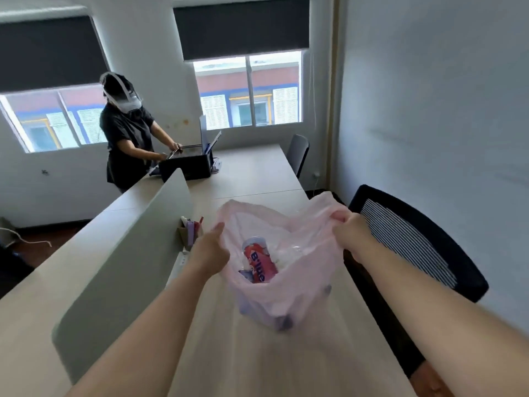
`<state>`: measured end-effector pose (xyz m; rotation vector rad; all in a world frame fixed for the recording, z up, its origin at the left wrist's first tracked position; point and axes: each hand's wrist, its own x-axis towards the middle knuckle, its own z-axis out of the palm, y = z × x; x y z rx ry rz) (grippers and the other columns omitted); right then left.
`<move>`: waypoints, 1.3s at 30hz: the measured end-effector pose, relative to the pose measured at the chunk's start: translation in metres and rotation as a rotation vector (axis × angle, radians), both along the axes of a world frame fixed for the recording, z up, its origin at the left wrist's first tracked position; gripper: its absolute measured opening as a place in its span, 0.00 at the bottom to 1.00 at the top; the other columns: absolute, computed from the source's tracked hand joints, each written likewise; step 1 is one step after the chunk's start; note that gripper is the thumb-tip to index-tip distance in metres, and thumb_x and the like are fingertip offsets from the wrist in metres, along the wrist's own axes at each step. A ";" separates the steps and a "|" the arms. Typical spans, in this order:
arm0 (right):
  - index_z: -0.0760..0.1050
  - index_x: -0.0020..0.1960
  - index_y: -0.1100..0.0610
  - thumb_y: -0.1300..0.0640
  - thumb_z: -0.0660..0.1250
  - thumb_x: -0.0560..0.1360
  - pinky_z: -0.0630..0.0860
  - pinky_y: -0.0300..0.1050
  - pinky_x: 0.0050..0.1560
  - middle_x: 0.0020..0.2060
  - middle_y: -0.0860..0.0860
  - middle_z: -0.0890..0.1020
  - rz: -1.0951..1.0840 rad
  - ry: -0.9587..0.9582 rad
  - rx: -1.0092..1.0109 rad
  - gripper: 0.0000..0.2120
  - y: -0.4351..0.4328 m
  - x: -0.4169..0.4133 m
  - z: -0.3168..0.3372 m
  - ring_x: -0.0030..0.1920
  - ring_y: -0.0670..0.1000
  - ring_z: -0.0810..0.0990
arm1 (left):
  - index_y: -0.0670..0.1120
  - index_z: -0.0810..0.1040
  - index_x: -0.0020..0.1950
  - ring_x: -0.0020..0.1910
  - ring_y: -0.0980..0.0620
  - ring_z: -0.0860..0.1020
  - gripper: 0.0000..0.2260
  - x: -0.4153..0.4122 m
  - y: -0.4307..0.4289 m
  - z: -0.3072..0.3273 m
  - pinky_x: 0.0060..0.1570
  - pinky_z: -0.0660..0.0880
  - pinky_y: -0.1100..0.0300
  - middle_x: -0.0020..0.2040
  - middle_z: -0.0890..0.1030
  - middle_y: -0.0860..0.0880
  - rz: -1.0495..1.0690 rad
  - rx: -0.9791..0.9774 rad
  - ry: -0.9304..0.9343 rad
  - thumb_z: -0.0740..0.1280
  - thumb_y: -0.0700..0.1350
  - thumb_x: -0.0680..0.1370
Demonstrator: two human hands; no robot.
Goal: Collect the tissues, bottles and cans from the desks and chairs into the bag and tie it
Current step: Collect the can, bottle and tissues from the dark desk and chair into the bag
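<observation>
A thin pink plastic bag (pixel 289 299) stands on the wooden desk (pixel 257 179) in front of me, its mouth held wide. My left hand (pixel 210 249) grips the left side of the rim. My right hand (pixel 347 229) pinches the right side of the rim, held higher. Inside the bag lies a red can (pixel 260 263) with blue lettering, with white crumpled tissues (pixel 282 255) and clear plastic beside it. Darker items show through the bag's lower wall.
A grey divider panel (pixel 128 247) runs along the desk's left side, with a small holder of pens (pixel 190 229) behind my left hand. A black mesh chair (pixel 420 242) stands to the right. Another person (pixel 126 133) handles a black box (pixel 186 167) at the far end.
</observation>
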<state>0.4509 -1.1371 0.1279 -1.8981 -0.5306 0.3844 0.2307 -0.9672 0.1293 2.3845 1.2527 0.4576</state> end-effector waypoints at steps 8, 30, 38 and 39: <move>0.77 0.62 0.58 0.67 0.58 0.74 0.75 0.42 0.52 0.55 0.54 0.79 -0.306 -0.089 0.163 0.19 -0.096 -0.047 0.067 0.55 0.55 0.78 | 0.51 0.72 0.70 0.58 0.41 0.77 0.25 0.028 -0.044 0.068 0.59 0.76 0.48 0.67 0.75 0.43 -0.320 -0.007 -0.197 0.62 0.34 0.74; 0.81 0.51 0.60 0.70 0.56 0.73 0.75 0.43 0.41 0.43 0.57 0.79 -1.339 -0.226 0.186 0.17 -0.640 -0.219 0.113 0.44 0.55 0.77 | 0.53 0.76 0.67 0.56 0.43 0.77 0.27 0.137 -0.560 0.093 0.55 0.76 0.55 0.62 0.78 0.43 -1.395 -0.322 -0.301 0.62 0.34 0.70; 0.80 0.52 0.57 0.71 0.52 0.72 0.78 0.44 0.41 0.46 0.57 0.81 -1.554 -0.161 0.130 0.22 -0.802 -0.278 0.092 0.44 0.56 0.78 | 0.51 0.70 0.71 0.62 0.43 0.73 0.28 0.124 -0.752 0.058 0.59 0.74 0.55 0.69 0.71 0.44 -1.607 -0.365 -0.195 0.61 0.34 0.73; 0.79 0.57 0.58 0.71 0.51 0.72 0.77 0.42 0.37 0.48 0.56 0.81 -1.576 -0.138 0.134 0.23 -0.819 -0.281 0.084 0.43 0.55 0.78 | 0.51 0.68 0.72 0.63 0.43 0.73 0.28 0.124 -0.774 0.051 0.60 0.73 0.55 0.70 0.70 0.44 -1.637 -0.358 -0.157 0.61 0.35 0.73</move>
